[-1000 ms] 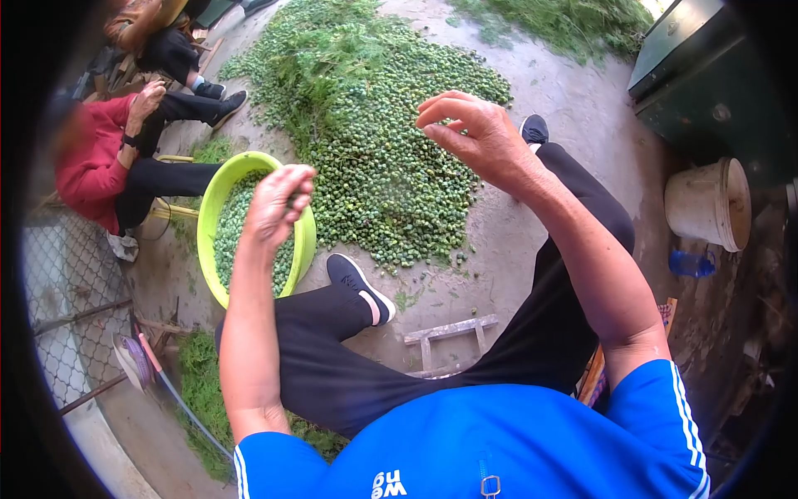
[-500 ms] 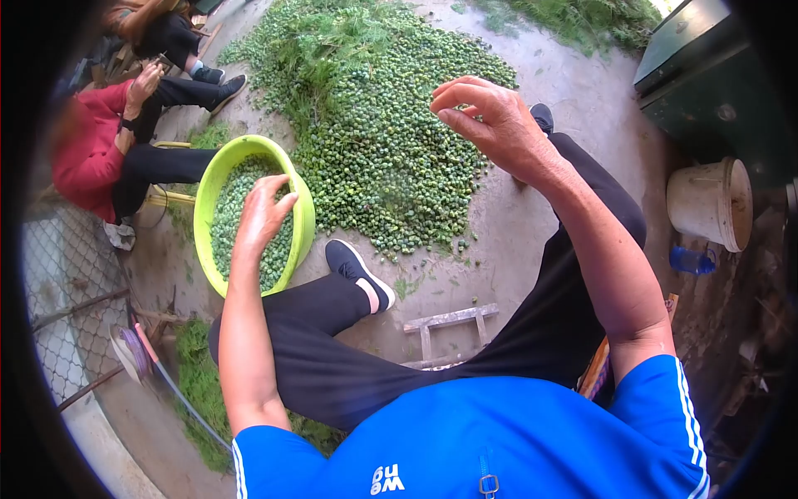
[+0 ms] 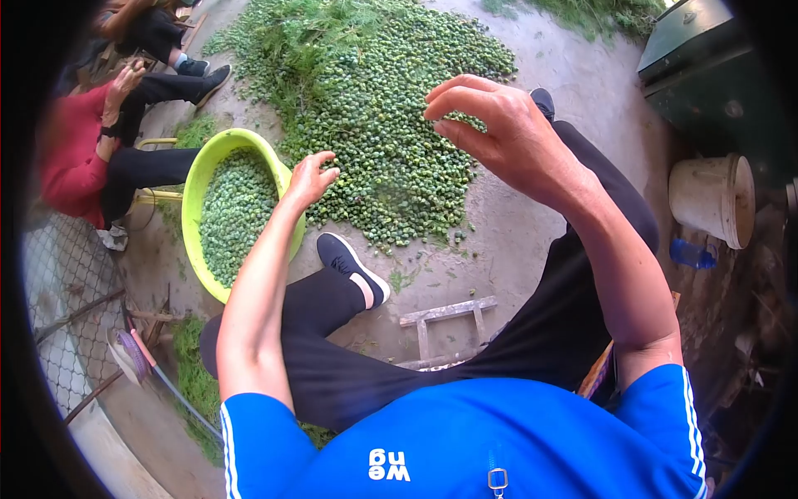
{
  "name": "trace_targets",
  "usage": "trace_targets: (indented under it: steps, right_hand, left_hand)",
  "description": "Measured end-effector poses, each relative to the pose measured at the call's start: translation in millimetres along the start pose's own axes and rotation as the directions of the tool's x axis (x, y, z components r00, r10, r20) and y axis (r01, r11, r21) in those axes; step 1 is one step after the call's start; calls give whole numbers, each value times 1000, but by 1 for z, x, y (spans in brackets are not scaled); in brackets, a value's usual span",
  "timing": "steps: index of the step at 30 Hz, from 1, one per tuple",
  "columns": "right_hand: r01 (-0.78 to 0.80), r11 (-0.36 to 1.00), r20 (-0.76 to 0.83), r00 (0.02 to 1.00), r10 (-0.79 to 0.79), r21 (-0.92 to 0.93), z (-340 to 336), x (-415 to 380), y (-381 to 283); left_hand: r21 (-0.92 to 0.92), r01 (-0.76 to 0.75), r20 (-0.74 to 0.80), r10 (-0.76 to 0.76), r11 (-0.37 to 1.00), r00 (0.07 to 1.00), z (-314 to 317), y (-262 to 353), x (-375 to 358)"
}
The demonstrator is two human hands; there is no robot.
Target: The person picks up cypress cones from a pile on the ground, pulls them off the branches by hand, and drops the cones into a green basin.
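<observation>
hovering near basin (image 3: 192, 200); left hand (image 3: 310, 180)

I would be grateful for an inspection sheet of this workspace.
Surface: grey ground, green bits scattered.
Job's things: pile of small green fruits, leafy sprigs on part; yellow-green basin holding similar fruits.
Clutter: pale frame, white bucket, blue bottle.
Hands: left hand near the basin's rim, right hand loosely curled; nothing seen in either.
Cables: grey line near wire mesh, hose or cable unclear.
Surroundings: seated co-worker in red beyond the basin; dark green cabinet opposite.
</observation>
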State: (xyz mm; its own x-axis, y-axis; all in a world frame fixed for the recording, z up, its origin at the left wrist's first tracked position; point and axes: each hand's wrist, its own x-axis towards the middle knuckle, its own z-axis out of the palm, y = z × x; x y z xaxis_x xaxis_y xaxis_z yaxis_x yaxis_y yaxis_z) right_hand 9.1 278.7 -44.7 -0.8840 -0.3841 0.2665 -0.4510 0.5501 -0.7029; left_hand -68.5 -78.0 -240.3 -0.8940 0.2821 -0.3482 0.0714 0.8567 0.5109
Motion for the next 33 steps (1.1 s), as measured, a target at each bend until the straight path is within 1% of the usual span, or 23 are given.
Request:
trace_targets:
  steps: [3, 4, 6, 8, 10, 12, 14, 15, 17, 18, 20, 21, 22, 24, 25, 26, 27, 28, 29, 30, 31, 32, 33]
  right_hand:
    - [16, 1000, 28, 1000, -16, -26, -2, -1, 2]
    - [11, 1000, 32, 999, -10, -26, -2, -1, 1]
    - [4, 1000, 90, 996, -2, -25, -3, -3, -3]
    - [15, 999, 120, 993, -9, -50, 0, -4, -7]
    - [52, 999, 99, 994, -51, -5, 5, -5, -8]
    - [52, 999, 141, 989, -50, -6, 6, -4, -9]
    - [46, 999, 172, 984, -43, -11, 7, -4, -9]
    - [-9, 994, 328, 943, 44, -107, 0, 0, -13]
    - [-25, 994, 364, 929, 63, -108, 3, 0, -13]
    - [-38, 993, 394, 916, 78, -108, 5, 0, -13]
    - [-28, 992, 400, 914, 74, -121, 13, -4, -9]
    - [-26, 990, 417, 905, 82, -139, 15, -4, -9]
    - [-22, 987, 435, 896, 89, -156, 18, -5, -8]
    - [-20, 985, 439, 894, 93, -169, 24, -7, -6]
    - [9, 990, 396, 917, 47, -140, 25, -8, -4]
    - [43, 993, 348, 937, -2, -112, 27, -8, -2]
    - [47, 992, 341, 940, -4, -117, 27, -8, 0]
    - [22, 994, 326, 945, 14, -104, 27, -7, 3]
    - [-1, 996, 312, 949, 30, -90, 26, -5, 4]
    - [-70, 995, 301, 949, 90, -76, 23, -3, 2]
    - [-81, 996, 244, 966, 85, -27, 25, -2, 4]
    - [-87, 996, 186, 979, 82, 21, 27, -1, 8]
    - [-193, 962, 155, 974, 164, 194, 29, 2, 10]
  left_hand:
    - [-34, 16, -193, -22, 999, 981, 27, -23, 28]
    - [-15, 64, -245, -66, 998, 967, 33, -25, 37]
    - [96, 26, -381, 13, 995, 925, 45, -40, 53]
    - [82, 55, -401, -17, 995, 916, 53, -53, 68]
    - [69, 81, -418, -45, 994, 907, 57, -55, 79]
    - [75, 50, -523, -3, 996, 852, 63, -56, 89]
    - [33, 74, -519, -46, 997, 853, 71, -56, 101]
    - [-15, 116, -546, -106, 993, 831, 74, -50, 105]
    - [-70, 187, -576, -193, 980, 794, 83, -40, 113]
    - [-46, 190, -624, -176, 981, 761, 89, -35, 119]
    - [-141, 217, -581, -258, 966, 772, 103, -24, 125]
    - [-85, 243, -585, -246, 966, 773, 111, -20, 125]
    - [-130, 269, -524, -296, 954, 799, 115, -12, 124]
    - [-137, 311, -552, -333, 940, 764, 135, -21, 127]
    - [-136, 309, -551, -332, 941, 766, 142, -27, 126]
    - [-577, 306, -277, -534, 757, 798, 145, -34, 124]
    - [-865, 326, 59, -568, 381, 821, 140, -30, 120]
    - [-940, 297, 167, -534, 168, 829, 136, -24, 111]
    - [-950, 307, 241, -489, 58, 838, 128, -21, 104]
    - [-947, 318, 308, -434, -53, 846, 118, -17, 98]
    - [-941, 329, 337, -322, -79, 885, 98, -2, 87]
    - [-949, 303, 315, -282, -88, 906, 80, 15, 75]
    - [-950, 289, 309, -220, -116, 925, 65, 27, 69]
